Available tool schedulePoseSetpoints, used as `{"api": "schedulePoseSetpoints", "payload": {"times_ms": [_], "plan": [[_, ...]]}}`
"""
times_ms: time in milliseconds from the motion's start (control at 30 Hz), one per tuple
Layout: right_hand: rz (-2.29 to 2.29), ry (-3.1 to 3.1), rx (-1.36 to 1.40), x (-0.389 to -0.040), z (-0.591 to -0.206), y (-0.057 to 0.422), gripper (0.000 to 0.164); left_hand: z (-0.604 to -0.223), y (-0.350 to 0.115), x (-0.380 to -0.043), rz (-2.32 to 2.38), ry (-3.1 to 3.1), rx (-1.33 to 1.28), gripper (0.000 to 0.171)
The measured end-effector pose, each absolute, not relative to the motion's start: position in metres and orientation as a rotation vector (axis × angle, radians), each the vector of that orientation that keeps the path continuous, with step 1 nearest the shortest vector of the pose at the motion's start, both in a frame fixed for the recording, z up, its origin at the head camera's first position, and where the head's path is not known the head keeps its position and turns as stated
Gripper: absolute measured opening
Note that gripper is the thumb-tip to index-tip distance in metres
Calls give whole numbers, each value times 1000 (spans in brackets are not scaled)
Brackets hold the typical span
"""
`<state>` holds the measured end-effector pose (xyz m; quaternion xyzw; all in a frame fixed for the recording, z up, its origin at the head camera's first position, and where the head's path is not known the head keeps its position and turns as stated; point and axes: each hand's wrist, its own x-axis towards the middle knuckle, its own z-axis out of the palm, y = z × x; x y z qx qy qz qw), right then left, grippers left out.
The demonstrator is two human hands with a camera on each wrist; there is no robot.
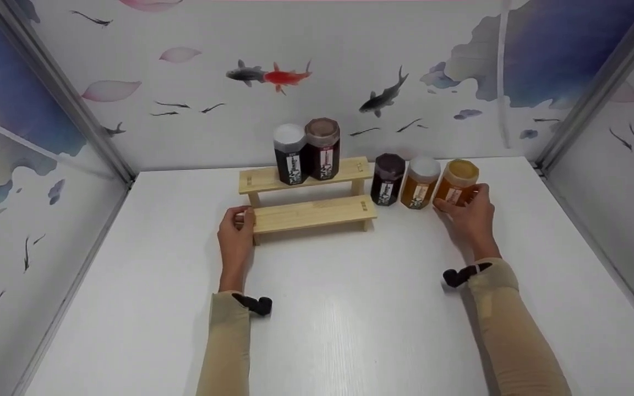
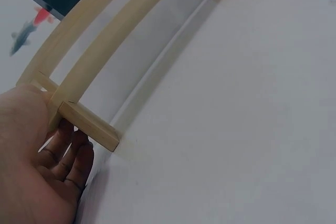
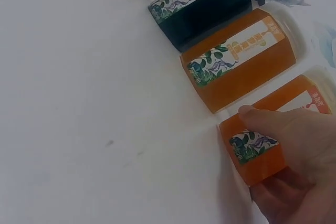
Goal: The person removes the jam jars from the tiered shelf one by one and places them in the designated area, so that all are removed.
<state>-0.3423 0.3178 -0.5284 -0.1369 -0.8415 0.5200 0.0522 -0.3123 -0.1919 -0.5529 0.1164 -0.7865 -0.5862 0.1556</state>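
My left hand (image 1: 235, 234) grips the left end of a two-step wooden rack (image 1: 314, 213), thumb at the lower board and fingers curled behind it. In the left wrist view the rack's end leg (image 2: 92, 125) shows beside those fingers. My right hand (image 1: 470, 217) holds an amber jar with a yellow lid (image 1: 456, 180), thumb on its front and fingers round its right side. Left of it stand an amber jar with a white lid (image 1: 420, 183) and a dark jar with a dark lid (image 1: 388, 180), labels facing me.
On the rack's upper step stand a dark jar with a white lid (image 1: 290, 154) and a dark jar with a brown lid (image 1: 323, 149), side by side. A white wall (image 1: 196, 132) printed with fish rises behind the white table (image 1: 344, 308).
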Motion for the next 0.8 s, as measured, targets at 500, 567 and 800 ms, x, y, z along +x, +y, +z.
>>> {"api": "schedulePoseSetpoints", "payload": {"times_ms": [500, 567, 800], "plan": [[1662, -2588, -278, -336, -541, 318, 117, -551, -194, -313, -1645, -2241, 320, 31], [1686, -2559, -265, -335, -542, 319, 119, -551, -194, -313, -1642, -2243, 324, 32], [1601, -2300, -302, -331, -528, 313, 107, -552, -192, -312, -1641, -2261, 318, 33]]}}
